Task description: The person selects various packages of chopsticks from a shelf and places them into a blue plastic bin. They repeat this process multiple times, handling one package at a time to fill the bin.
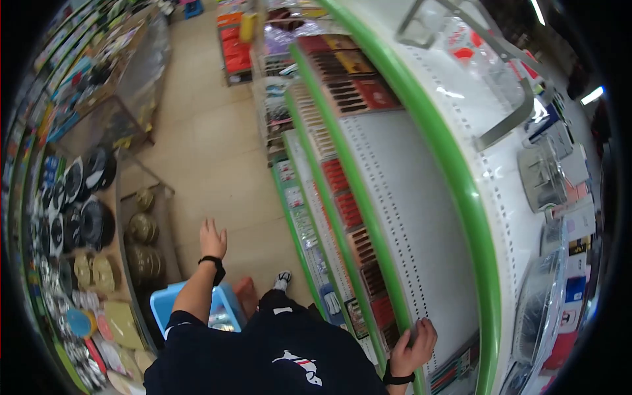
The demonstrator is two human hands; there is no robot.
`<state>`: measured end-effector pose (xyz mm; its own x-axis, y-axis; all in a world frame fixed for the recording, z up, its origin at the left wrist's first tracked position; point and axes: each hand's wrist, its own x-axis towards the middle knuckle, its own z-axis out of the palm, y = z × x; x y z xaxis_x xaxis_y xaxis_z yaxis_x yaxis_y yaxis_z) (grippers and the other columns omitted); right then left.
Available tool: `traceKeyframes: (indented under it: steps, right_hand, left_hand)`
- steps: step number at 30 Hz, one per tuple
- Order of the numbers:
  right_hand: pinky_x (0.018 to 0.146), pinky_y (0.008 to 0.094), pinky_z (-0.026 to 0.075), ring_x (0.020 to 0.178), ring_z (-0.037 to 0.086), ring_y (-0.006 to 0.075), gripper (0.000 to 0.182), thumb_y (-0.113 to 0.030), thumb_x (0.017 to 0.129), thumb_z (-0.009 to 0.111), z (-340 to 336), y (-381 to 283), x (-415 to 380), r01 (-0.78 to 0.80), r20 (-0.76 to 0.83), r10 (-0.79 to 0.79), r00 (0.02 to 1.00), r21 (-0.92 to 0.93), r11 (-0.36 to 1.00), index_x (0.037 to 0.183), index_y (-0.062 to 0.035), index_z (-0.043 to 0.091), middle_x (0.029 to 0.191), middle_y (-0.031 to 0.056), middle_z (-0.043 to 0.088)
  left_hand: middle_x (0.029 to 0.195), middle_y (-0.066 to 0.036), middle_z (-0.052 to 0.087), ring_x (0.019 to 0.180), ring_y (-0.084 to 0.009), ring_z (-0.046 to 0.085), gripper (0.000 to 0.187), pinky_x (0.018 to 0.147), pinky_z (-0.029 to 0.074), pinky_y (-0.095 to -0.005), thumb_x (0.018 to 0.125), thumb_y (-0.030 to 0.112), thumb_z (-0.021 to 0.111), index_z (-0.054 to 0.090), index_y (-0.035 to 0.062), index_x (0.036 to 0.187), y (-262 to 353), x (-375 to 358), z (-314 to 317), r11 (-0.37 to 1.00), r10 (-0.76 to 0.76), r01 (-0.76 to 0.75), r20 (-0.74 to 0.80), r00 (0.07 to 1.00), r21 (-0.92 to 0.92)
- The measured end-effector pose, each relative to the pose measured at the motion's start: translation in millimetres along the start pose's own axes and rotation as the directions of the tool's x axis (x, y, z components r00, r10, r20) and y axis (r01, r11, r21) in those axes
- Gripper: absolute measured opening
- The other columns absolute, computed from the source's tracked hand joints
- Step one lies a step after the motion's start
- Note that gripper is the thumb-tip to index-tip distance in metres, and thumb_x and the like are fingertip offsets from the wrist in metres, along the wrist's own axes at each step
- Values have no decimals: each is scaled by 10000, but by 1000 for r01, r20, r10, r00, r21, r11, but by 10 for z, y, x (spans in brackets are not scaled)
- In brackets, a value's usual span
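My left hand [212,238] hangs over the aisle floor, fingers apart, holding nothing. A dark band circles its wrist. Below that forearm is a light blue plastic basket [160,308] with some small packaged items inside, partly hidden by my arm. My right hand [416,345] rests by the front edge of a white perforated shelf [411,191] with green edging. Its fingers are slightly bent and apart, with no object in them. Dark-handled utensils on cards [342,82] lie at the shelf's far end, and thin packaged items [454,372] at its near end.
Lower shelf tiers hold red packs [342,191] and other carded goods. To the left are brown pots [143,227] in a bin and black pans [97,220]. Boxed goods [573,289] line the upper shelf at right. A tiled aisle [204,131] runs ahead.
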<state>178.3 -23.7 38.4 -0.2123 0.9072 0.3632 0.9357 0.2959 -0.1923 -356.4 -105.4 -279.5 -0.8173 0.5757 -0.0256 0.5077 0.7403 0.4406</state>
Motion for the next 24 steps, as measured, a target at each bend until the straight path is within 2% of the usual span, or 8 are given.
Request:
traceKeyframes:
  steps: [5,8,9,12,17,20,22,24]
  right_hand:
    - [1047,538,486,1254,596,447,325,-164,995,640,75,205,-104,107,41,-105,994,-52,993,1252,37,639,1355,232,641]
    - [1072,527,476,1278,585,441,377,-156,994,641,94,299,-149,180,35,-178,983,-48,983,1317,35,612,1387,235,623]
    - [1078,525,474,1287,581,440,394,-156,992,642,88,292,-156,202,33,-201,979,-47,978,1335,35,604,1394,236,620]
    - [1105,517,458,1322,563,439,491,-155,983,648,81,347,-197,273,44,-270,962,-69,960,1423,39,547,1429,244,600]
    - [1118,510,451,1332,558,440,561,-165,972,666,119,421,-218,351,46,-348,936,-112,930,1465,48,503,1444,253,587]
    - [1116,508,456,1327,561,445,585,-165,966,673,119,438,-234,372,44,-369,928,-122,920,1478,48,486,1441,261,587]
    - [1113,507,459,1325,563,447,594,-166,965,677,131,437,-234,377,47,-374,926,-122,918,1483,49,479,1440,264,587]
    - [1112,505,460,1324,563,447,600,-168,964,681,138,451,-227,392,46,-389,920,-129,911,1484,50,477,1439,264,588]
  left_hand:
    - [1558,-309,444,1420,-480,447,603,1168,416,-523,991,269,680,493,-24,1483,-1181,-1943,-38,924,-369,376,-88,925,73]
    - [1562,-304,439,1417,-475,453,619,1156,426,-524,989,299,679,488,-14,1487,-1464,-2879,15,825,-558,559,-32,829,86]
    - [1578,-299,427,1422,-475,450,748,1160,423,-528,961,382,714,436,-1,1540,-1638,-3156,156,799,-597,592,16,802,106]
    - [1619,-328,365,1463,-479,405,953,1217,362,-508,926,507,741,337,-21,1609,-1516,-3773,142,756,-654,642,183,734,127]
    - [1630,-380,316,1498,-505,370,1285,1228,359,-517,764,537,869,126,50,1691,-1429,-4440,451,755,-645,655,216,733,32]
    - [1649,-356,277,1482,-504,389,1229,1200,368,-560,785,459,876,138,101,1700,-1314,-4597,561,804,-595,594,42,803,35]
    - [1674,-319,245,1502,-497,356,1151,1183,370,-606,818,405,862,162,195,1708,-1324,-4668,709,829,-559,556,48,828,66]
    - [1699,-283,217,1516,-497,333,1168,1174,369,-648,811,413,870,151,225,1712,-1145,-4659,635,777,-629,616,126,767,129]
